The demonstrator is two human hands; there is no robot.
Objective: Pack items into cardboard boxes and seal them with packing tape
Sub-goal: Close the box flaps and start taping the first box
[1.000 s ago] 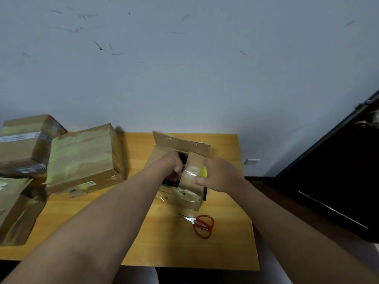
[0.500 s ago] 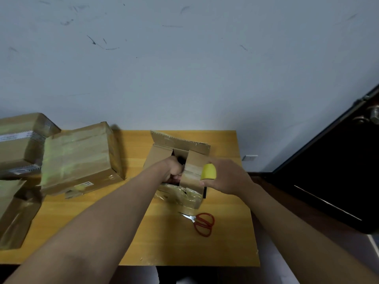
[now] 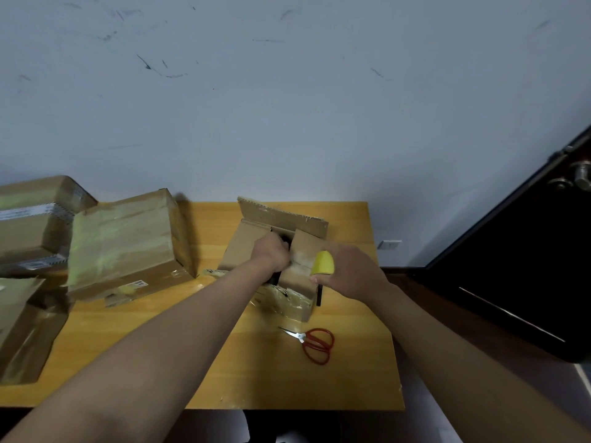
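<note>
Nearest on the worktop (image 3: pixel 160 362), red scissors (image 3: pixel 315 343) lie just before the open box (image 3: pixel 252 247). The right hand (image 3: pixel 348 270) grips a yellow object (image 3: pixel 323 262) at the box's right flap. The left hand (image 3: pixel 271 255) reaches inside, fingers curled; what it holds is hidden. Left of the box sit taped boxes (image 3: pixel 124 241).

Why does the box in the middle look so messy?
The open box has a ragged, torn edge on its back flap, and crinkled old tape clings to its front side. The left hand reaches inside while the right hand holds something yellow beside a flap.
</note>
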